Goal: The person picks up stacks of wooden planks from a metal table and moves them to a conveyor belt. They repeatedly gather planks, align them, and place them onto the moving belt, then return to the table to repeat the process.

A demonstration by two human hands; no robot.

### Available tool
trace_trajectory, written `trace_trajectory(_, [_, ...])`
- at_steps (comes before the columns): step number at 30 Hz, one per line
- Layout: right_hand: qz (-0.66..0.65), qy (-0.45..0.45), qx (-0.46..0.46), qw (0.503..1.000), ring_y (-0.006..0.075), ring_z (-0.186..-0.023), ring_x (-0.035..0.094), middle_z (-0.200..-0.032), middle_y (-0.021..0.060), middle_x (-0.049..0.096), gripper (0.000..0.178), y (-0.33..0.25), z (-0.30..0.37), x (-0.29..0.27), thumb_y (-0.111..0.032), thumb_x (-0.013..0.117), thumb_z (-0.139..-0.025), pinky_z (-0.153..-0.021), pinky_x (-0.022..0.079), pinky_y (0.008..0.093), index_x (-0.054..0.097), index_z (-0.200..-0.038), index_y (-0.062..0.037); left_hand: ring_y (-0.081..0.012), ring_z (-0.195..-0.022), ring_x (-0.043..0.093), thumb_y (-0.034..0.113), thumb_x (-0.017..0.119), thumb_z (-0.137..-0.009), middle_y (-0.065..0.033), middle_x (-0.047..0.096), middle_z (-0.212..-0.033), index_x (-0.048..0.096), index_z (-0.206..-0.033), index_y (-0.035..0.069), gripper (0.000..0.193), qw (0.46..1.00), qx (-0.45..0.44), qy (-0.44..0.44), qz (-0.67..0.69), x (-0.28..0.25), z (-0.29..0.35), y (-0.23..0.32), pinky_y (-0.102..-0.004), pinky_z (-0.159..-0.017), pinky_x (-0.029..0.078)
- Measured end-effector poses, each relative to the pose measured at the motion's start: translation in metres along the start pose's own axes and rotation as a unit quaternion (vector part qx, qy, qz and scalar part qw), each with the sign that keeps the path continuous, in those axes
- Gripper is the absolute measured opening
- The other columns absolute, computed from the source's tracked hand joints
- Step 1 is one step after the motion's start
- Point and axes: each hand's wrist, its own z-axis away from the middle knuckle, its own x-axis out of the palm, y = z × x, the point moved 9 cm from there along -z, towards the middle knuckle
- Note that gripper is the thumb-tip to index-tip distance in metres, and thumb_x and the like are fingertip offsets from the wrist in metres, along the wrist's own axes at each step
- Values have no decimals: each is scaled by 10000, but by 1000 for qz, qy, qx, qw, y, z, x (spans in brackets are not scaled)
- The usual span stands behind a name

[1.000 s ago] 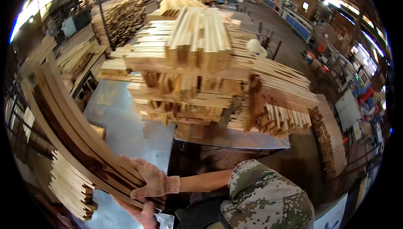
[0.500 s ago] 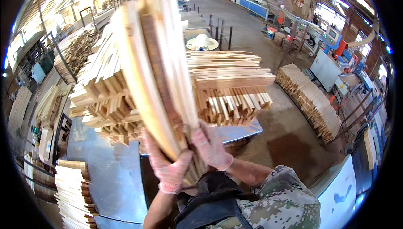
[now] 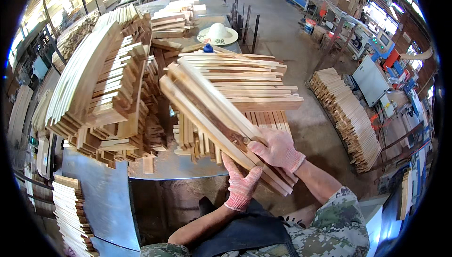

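Note:
Between both gloved hands I hold a bundle of several long wooden strips [image 3: 212, 115], one with a dark brown streak and a knot. My left hand [image 3: 242, 184] grips the bundle's near left side, thumb on top. My right hand [image 3: 278, 151] clasps it from the right, close to the near end. The far end of the bundle slants up to the left, over a stack of wooden strips [image 3: 263, 92] laid crosswise on the metal table. Further left stands a taller stack of strips [image 3: 99, 78].
A metal table [image 3: 94, 195] lies at the left, with a strip pile [image 3: 70, 219] by its near edge. A pale hat [image 3: 218, 34] and a blue bottle [image 3: 208, 48] sit beyond the middle stack. Another strip pile [image 3: 346, 115] stands on the floor at right, near machinery [image 3: 372, 80].
The bundle has swung from nearly upright before me to a lower slant over the middle stack. Both hands have shifted right with it, and my view has turned.

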Motion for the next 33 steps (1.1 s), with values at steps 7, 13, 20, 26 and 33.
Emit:
trace_trajectory(7, [96, -190, -121, 969, 442, -1023, 740, -1059, 267, 768, 709, 27, -64, 16, -623, 669, -969, -925, 582, 499, 731, -1259, 21, -256, -1299, 605, 212, 866, -941, -177, 576, -1491, 125, -1696, 82, 1065, 995, -63, 67, 27, 26, -41, -70, -405, -1098, 500])
trace_trajectory(13, [205, -247, -88, 943, 427, -1036, 739, -1057, 241, 772, 659, 64, -106, 35, -619, 540, -1044, -909, 575, 524, 739, -1136, 2, -236, -1032, 732, 254, 716, -1054, -118, 721, -1205, 618, -1349, 4, 399, 970, -238, -20, 55, 43, -71, -77, -389, -952, 618])
trace_trajectory(20, [188, -175, -103, 961, 404, -1087, 725, -1081, 225, 758, 572, 65, -101, 31, -502, 546, -1051, -913, 575, 508, 651, -1288, 9, -344, -1032, 767, 490, 674, -1065, -212, 751, -1204, 603, -1367, 38, 548, 895, -413, -9, 171, 27, -83, -84, -507, -932, 638])
trace_trajectory(26, [144, -1, -205, 968, 413, -1314, 612, -1376, 214, 681, 651, 49, -96, 2, -497, 623, -1017, -1142, 463, 514, 606, -1495, -56, -324, -1091, 776, 497, 547, -1117, -173, 777, -1223, 665, -1338, 75, 490, 896, -375, -48, 231, 39, -130, -87, -553, -975, 645])
trace_trajectory(33, [167, -49, -119, 977, 458, -1461, 487, -1514, 239, 589, 654, 80, -110, 26, -538, 562, -1057, -1264, 334, 535, 574, -1548, -106, -300, -1188, 730, 448, 510, -1132, -101, 737, -1328, 645, -1394, 109, 449, 908, -353, 20, 226, 43, -159, -99, -532, -1001, 638])
